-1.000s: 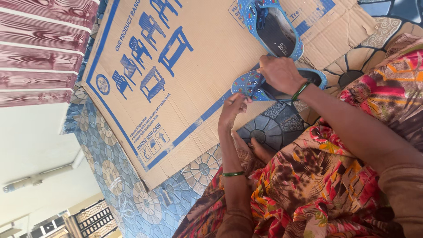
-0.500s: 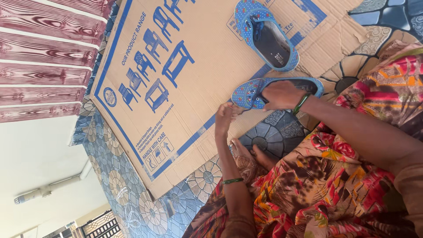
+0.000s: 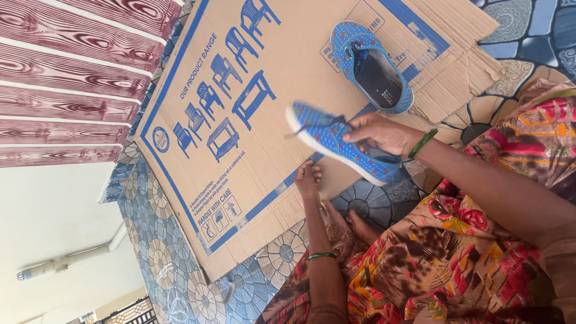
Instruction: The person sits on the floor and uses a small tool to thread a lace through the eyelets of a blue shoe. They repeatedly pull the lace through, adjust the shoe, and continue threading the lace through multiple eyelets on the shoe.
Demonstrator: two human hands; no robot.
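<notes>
Right hand (image 3: 384,133) has lifted the blue shoe (image 3: 336,141) off the cardboard (image 3: 252,174), fingers clamped around its upper, now held above the cardboard near the second shoe (image 3: 372,69); left hand (image 3: 309,179) rests empty, fingers loosely together, on the cardboard edge

A flattened cardboard sheet (image 3: 252,180), printed with blue furniture outlines, is laid on the patterned blue tile floor (image 3: 174,276). Maroon wood-grain panels (image 3: 66,78) are seen beside the cardboard. A white pipe (image 3: 72,261) is seen near the tiles.
</notes>
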